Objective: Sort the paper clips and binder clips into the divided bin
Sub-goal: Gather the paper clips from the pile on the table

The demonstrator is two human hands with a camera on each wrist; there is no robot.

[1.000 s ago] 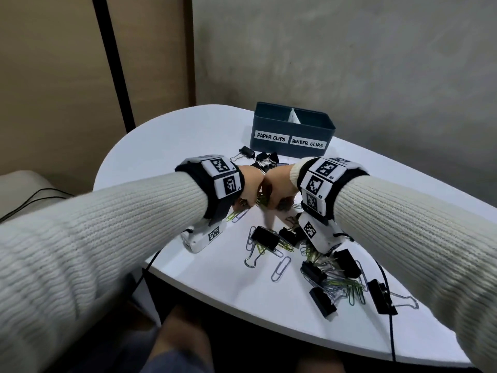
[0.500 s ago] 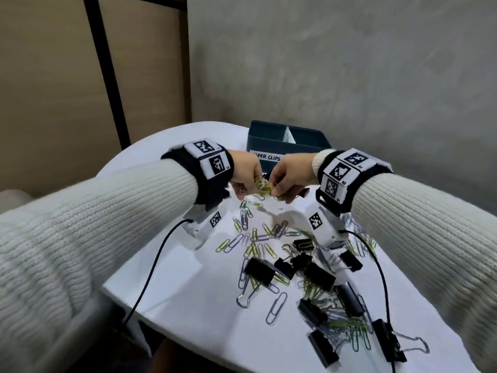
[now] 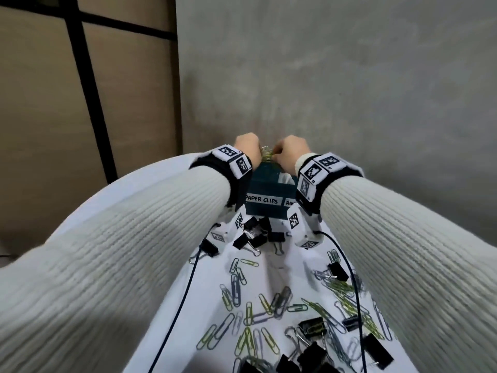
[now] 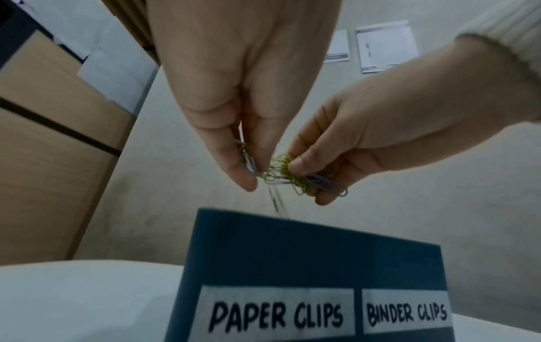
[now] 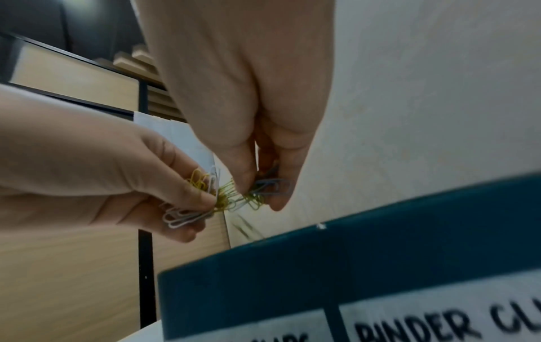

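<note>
Both hands hover close together above the dark blue divided bin (image 3: 265,184) (image 4: 292,250) (image 5: 351,250), over its side labelled PAPER CLIPS. My left hand (image 3: 248,148) (image 4: 249,171) (image 5: 190,203) pinches a tangled bunch of yellow, grey and white paper clips (image 3: 266,153) (image 4: 281,173) (image 5: 225,199). My right hand (image 3: 289,152) (image 4: 304,178) (image 5: 260,194) pinches the other end of the same bunch. A blurred clip (image 4: 276,203) streaks down toward the bin's rim. The bin's inside is hidden in the wrist views.
Several loose paper clips (image 3: 242,305) and black binder clips (image 3: 252,235) are scattered on the white round table (image 3: 150,184) between my forearms. Two thin dark cables (image 3: 183,300) run from the wrist cameras across the table. A grey wall rises behind the bin.
Both hands have lifted off the table with the bunch of paper clips and moved forward, from in front of the bin to above its paper-clip side.
</note>
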